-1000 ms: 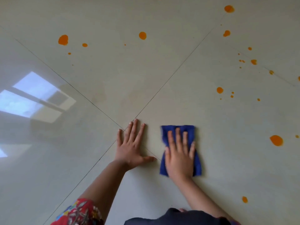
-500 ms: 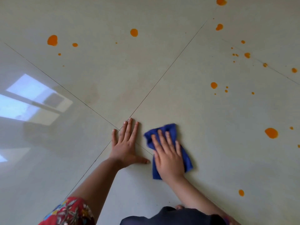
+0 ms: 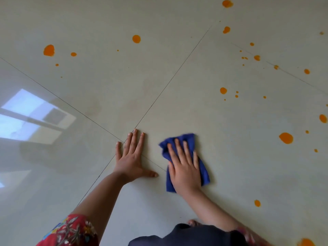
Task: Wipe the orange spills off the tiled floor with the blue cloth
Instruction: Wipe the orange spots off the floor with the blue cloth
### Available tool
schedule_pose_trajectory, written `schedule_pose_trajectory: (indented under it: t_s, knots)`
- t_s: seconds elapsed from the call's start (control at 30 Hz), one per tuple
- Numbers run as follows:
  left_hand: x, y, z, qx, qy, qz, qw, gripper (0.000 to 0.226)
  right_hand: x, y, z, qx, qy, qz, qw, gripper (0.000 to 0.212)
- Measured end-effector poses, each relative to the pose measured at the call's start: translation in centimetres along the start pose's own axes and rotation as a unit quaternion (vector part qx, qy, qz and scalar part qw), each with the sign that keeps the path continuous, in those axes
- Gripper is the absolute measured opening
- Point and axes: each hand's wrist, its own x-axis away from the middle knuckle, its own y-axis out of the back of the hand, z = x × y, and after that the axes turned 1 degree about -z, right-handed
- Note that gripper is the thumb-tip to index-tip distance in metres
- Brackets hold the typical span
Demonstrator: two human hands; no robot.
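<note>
The right hand (image 3: 184,167) lies flat on the blue cloth (image 3: 190,138), its fingers (image 3: 179,151) straight and slightly spread. They press the cloth to the tiled floor (image 3: 177,77) and curl round nothing. The cloth is bunched, showing past the fingertips at 12 o'clock and beside the wrist at 5 o'clock.

At 9 o'clock from the cloth, just beside it, the left hand (image 3: 131,157) rests palm down on bare tile with its fingers splayed and its thumb pointing towards the cloth. It holds nothing. Two grout lines (image 3: 174,77) cross under it.

Orange spills dot the floor, none of them touching the cloth. From the cloth, a large blot (image 3: 286,138) sits at 3 o'clock, a small drop (image 3: 257,203) at 4 o'clock, a cluster (image 3: 223,90) at 1 o'clock, and blots (image 3: 48,50) well apart at 10 o'clock.

A window reflection (image 3: 32,114) shines on the tile at the frame's 9 o'clock. A red patterned sleeve (image 3: 71,231) covers the left upper arm.
</note>
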Motion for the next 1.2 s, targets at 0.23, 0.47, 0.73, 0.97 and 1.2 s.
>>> schedule_pose_trajectory:
  t_s: [0.23, 0.47, 0.73, 0.97, 1.2]
  knots:
    - [0.1, 0.2, -0.6, -0.022, 0.016, 0.021, 0.999, 0.147, -8.7, 0.9, -7.6, -0.007, -0.100, -0.001, 0.995, 0.055]
    - [0.5, 1.3, -2.1, -0.114, 0.023, 0.017, 0.993, 0.122, 0.0, 0.4, -2.0, -0.031, 0.000, 0.009, 0.999, 0.056]
    - [-0.1, 10.8, -1.7, -0.371, -0.128, 0.094, 0.915, 0.089, -11.4, 1.2, -4.1, -0.052, -0.070, 0.059, 0.994, 0.054]
    - [-3.8, 17.1, -0.6, -0.405, -0.146, 0.143, 0.891, 0.082, -10.2, 1.2, 1.9, -0.041, 0.124, 0.152, 0.980, 0.055]
    - [-7.1, 15.5, 4.3, -0.244, -0.138, 0.056, 0.958, 0.082, -19.2, 4.4, -1.0, 0.044, 0.117, 0.267, 0.956, 0.064]
